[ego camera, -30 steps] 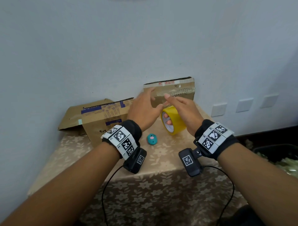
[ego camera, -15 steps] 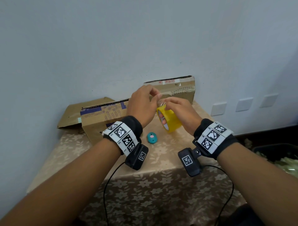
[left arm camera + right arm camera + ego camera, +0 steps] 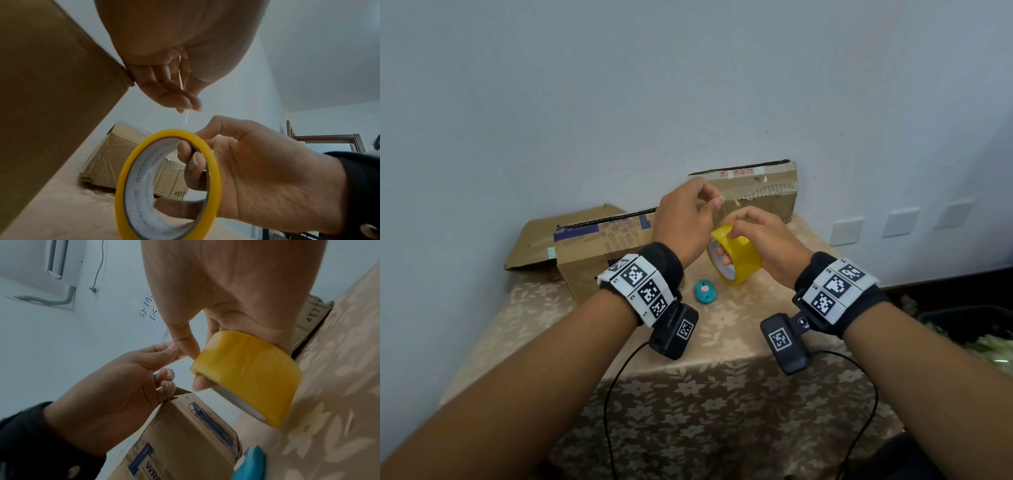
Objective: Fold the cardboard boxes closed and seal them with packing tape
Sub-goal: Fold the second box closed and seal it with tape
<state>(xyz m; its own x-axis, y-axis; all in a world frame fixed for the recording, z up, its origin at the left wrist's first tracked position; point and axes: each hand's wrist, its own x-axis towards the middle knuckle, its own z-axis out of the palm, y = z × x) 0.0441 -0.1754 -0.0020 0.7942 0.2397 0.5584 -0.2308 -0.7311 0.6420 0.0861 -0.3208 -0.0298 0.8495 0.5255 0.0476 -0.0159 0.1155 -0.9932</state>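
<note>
Head view: table with floral cloth, set against a pale wall.
Tape roll: yellow, held on edge just above the cloth, between the two boxes and nearer the viewer; open core turned toward the left wrist camera.
Right hand: closed on the roll, fingers hooked through the core, thumb on the outer yellow band at the top.
Left hand: raised just above and left of the roll, thumb and fingertips pinched together on a thin clear strip.
Tape end: seen edge-on as a pale line running from the left pinch down to the roll's top; barely visible in the head view.
Left box: behind the left wrist, blue printed bands on its face, flaps not taped; one flap splayed out to the left on the cloth.
Back box: against the wall behind both hands, clear tape and a strip of exposed corrugation across its front.
Teal gadget: small, rounded, pink spot on top; lying on the cloth near the roll, between the wrists.
Wristbands: black, with square coded markers, a small camera under each.
Wall plates: three, pale, right of the back box.
</note>
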